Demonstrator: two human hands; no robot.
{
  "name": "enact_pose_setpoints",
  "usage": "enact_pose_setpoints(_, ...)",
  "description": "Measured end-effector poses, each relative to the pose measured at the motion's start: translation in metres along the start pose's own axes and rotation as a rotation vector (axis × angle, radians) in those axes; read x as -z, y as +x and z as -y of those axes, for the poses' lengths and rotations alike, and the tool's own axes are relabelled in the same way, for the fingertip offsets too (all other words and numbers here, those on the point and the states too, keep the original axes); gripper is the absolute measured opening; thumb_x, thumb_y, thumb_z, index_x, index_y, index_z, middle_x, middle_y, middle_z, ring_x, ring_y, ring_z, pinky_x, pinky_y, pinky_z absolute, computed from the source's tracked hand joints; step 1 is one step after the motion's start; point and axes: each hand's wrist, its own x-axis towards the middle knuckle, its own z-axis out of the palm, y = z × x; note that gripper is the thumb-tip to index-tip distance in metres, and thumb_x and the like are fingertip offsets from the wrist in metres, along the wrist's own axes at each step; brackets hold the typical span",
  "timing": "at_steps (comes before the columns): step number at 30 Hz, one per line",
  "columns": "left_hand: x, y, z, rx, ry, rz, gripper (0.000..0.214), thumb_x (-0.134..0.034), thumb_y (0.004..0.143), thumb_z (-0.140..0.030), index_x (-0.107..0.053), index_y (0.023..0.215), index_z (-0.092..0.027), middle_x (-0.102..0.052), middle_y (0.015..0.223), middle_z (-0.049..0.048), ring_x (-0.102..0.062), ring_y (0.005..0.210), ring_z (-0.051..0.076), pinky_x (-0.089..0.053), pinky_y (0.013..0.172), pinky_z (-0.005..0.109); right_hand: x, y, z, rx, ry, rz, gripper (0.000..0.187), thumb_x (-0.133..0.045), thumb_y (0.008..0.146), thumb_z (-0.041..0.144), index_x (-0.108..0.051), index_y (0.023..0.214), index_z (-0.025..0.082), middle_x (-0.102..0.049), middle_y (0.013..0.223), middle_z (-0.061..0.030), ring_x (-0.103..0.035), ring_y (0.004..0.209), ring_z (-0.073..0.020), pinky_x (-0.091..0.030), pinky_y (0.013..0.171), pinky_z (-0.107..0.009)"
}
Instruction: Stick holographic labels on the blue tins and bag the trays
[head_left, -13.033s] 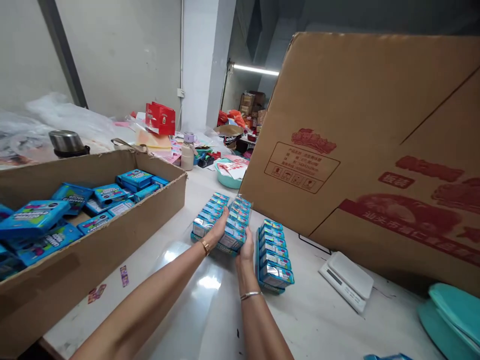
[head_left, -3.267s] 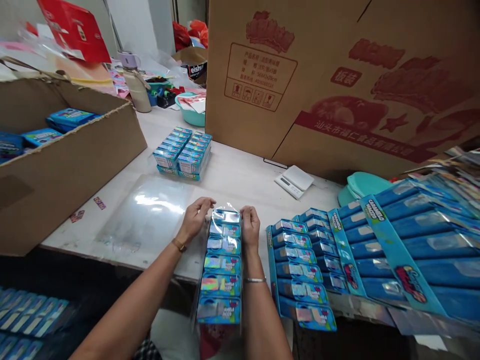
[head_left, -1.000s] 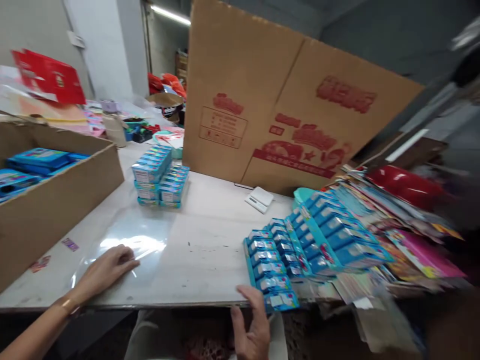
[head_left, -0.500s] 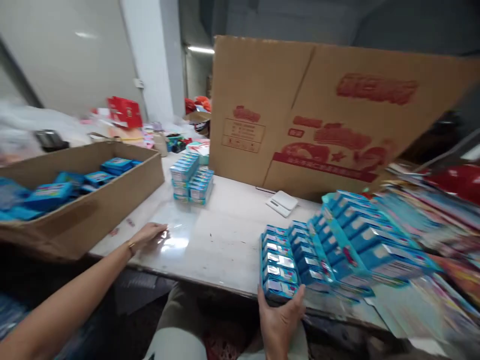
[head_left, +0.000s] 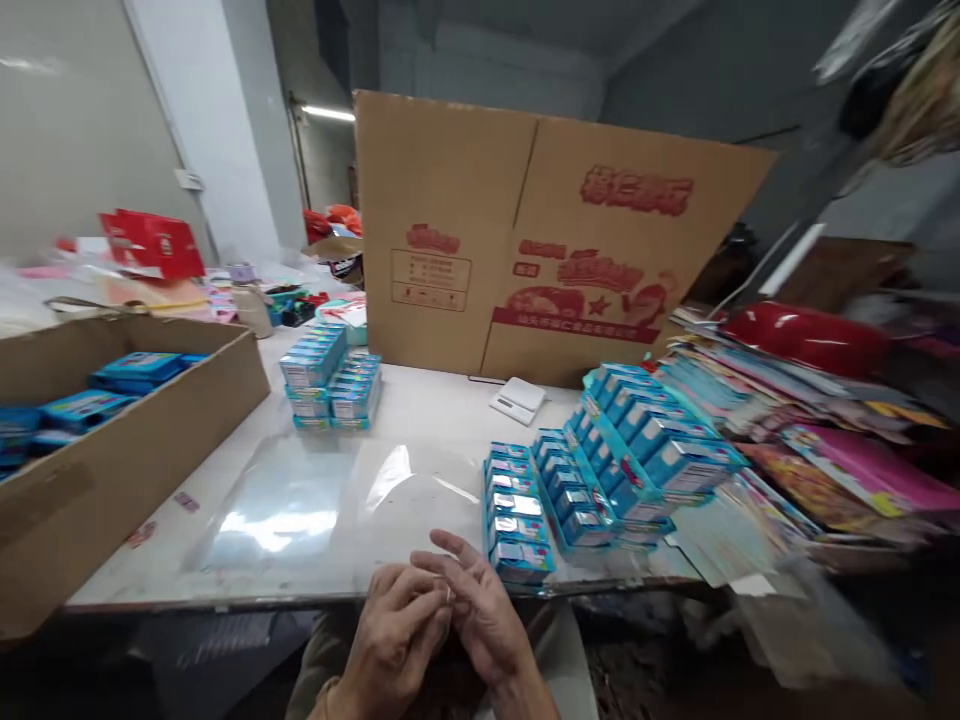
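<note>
Both hands meet over the front edge of the table, above my lap. My left hand (head_left: 397, 635) is curled, its fingertips pinched against the right fingers; a tiny glint shows there, too small to name. My right hand (head_left: 484, 615) has its fingers stretched out and apart. Just beyond them a clear plastic sheet (head_left: 292, 490) lies on the white tabletop (head_left: 427, 405), catching the light. Close to the right hand stands a row of small blue boxes (head_left: 517, 530). More blue boxes (head_left: 574, 500) sit beside it, with a raised stack of them (head_left: 660, 430) farther right.
A cardboard carton (head_left: 150, 450) holding loose blue boxes stands at left. Stacked blue boxes (head_left: 330, 375) are at the back left. A large cardboard panel (head_left: 450, 200) rises behind a small white scale (head_left: 518, 399). Piled printed packaging (head_left: 847, 470) and a red object (head_left: 806, 335) occupy the right.
My left hand has left the plastic sheet and my right hand the row of boxes; they now meet in the middle. The sheet lies spread wider. The view has turned rightward.
</note>
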Motion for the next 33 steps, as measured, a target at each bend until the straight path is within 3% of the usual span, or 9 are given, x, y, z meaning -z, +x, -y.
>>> enact_pose_setpoints(4, 0.003, 0.017, 0.018, 0.015, -0.018, -0.024, 0.055, -0.067, 0.088, -0.027, -0.053, 0.141, -0.032, -0.053, 0.143, 0.0092, -0.047, 0.134, 0.029, -0.041, 0.111, 0.045, 0.02, -0.021, 0.02, 0.026, 0.095, 0.021, 0.044, -0.076, 0.084, 0.04, -0.064, 0.118, 0.015, -0.077, 0.106, -0.0151, -0.075, 0.089, -0.0251, -0.053, 0.081, -0.037)
enact_pose_setpoints(7, 0.017, 0.052, 0.044, 0.251, -0.194, -0.068, 0.081, -0.062, 0.09, -0.049, -0.024, 0.158, -0.025, -0.025, 0.164, 0.0147, -0.023, 0.151, 0.035, -0.022, 0.12, 0.057, 0.024, -0.04, 0.027, 0.048, 0.058, 0.107, 0.041, -0.072, 0.086, 0.042, -0.067, 0.114, 0.013, -0.077, 0.106, -0.0172, -0.076, 0.092, -0.0296, -0.053, 0.086, -0.044)
enact_pose_setpoints(11, 0.028, 0.093, 0.07, 0.548, -0.623, 0.393, 0.086, -0.053, 0.087, -0.069, -0.03, 0.157, -0.024, -0.037, 0.16, 0.0167, -0.029, 0.15, 0.033, -0.023, 0.12, 0.053, 0.023, -0.055, 0.033, 0.017, -0.018, 0.266, 0.043, -0.074, 0.082, 0.045, -0.071, 0.108, 0.011, -0.077, 0.103, -0.0184, -0.076, 0.09, -0.0302, -0.054, 0.084, -0.044)
enact_pose_setpoints(16, 0.014, 0.095, 0.066, 0.465, -1.058, 0.832, 0.091, -0.071, 0.067, -0.076, -0.056, 0.141, -0.025, -0.068, 0.128, 0.0147, -0.057, 0.126, 0.036, -0.038, 0.109, 0.049, 0.031, -0.063, 0.042, -0.07, 0.005, 0.337, 0.046, -0.079, 0.074, 0.048, -0.072, 0.101, 0.011, -0.077, 0.099, -0.018, -0.076, 0.09, -0.0312, -0.054, 0.084, -0.047)
enact_pose_setpoints(19, 0.008, 0.091, 0.056, 0.512, -1.152, 0.682, 0.061, -0.082, 0.058, -0.067, -0.074, 0.096, -0.02, -0.07, 0.077, 0.0056, -0.064, 0.076, 0.023, -0.051, 0.075, 0.033, 0.043, -0.065, 0.046, -0.026, -0.015, 0.268, 0.047, -0.08, 0.073, 0.048, -0.071, 0.102, 0.011, -0.078, 0.097, -0.018, -0.076, 0.085, -0.0307, -0.055, 0.08, -0.045)
enact_pose_setpoints(22, 0.018, 0.094, 0.046, 0.587, -0.981, 0.361, 0.043, -0.082, 0.066, -0.057, -0.062, 0.067, -0.019, -0.056, 0.058, -0.0014, -0.05, 0.057, 0.014, -0.042, 0.057, 0.024, 0.057, -0.071, 0.046, 0.075, 0.007, 0.149, 0.063, -0.074, 0.078, 0.059, -0.064, 0.121, 0.014, -0.075, 0.109, -0.0181, -0.074, 0.095, -0.0315, -0.055, 0.077, -0.041)
enact_pose_setpoints(27, 0.038, 0.096, 0.018, 0.591, -0.619, 0.118, 0.035, -0.081, 0.072, -0.048, -0.066, 0.088, -0.022, -0.069, 0.078, 0.0013, -0.064, 0.072, 0.02, -0.05, 0.067, 0.028, 0.068, -0.086, 0.033, 0.205, 0.14, -0.034, 0.11, -0.06, 0.06, 0.092, -0.047, 0.141, 0.018, -0.061, 0.134, -0.0216, -0.065, 0.115, -0.037, -0.055, 0.079, -0.044)
enact_pose_setpoints(30, 0.038, 0.093, 0.002, 0.573, -0.552, 0.011, 0.043, -0.082, 0.069, -0.05, -0.065, 0.1, -0.024, -0.071, 0.09, 0.0018, -0.069, 0.073, 0.021, -0.054, 0.07, 0.03, 0.065, -0.092, 0.023, 0.239, -0.067, -0.257, 0.094, -0.088, 0.06, 0.06, -0.05, 0.135, 0.02, -0.07, 0.108, -0.0097, -0.071, 0.091, -0.0245, -0.053, 0.071, -0.032)
enact_pose_setpoints(33, 0.041, 0.096, -0.004, 0.595, -0.57, -0.059, 0.046, -0.085, 0.065, -0.05, -0.065, 0.098, -0.025, -0.072, 0.092, -0.0002, -0.072, 0.072, 0.021, -0.057, 0.07, 0.029, 0.059, -0.094, 0.022, 0.31, -0.334, -0.461, 0.068, -0.089, 0.066, 0.032, -0.056, 0.124, 0.019, -0.063, 0.074, 0.0049, -0.062, 0.063, -0.0133, -0.048, 0.062, -0.025)
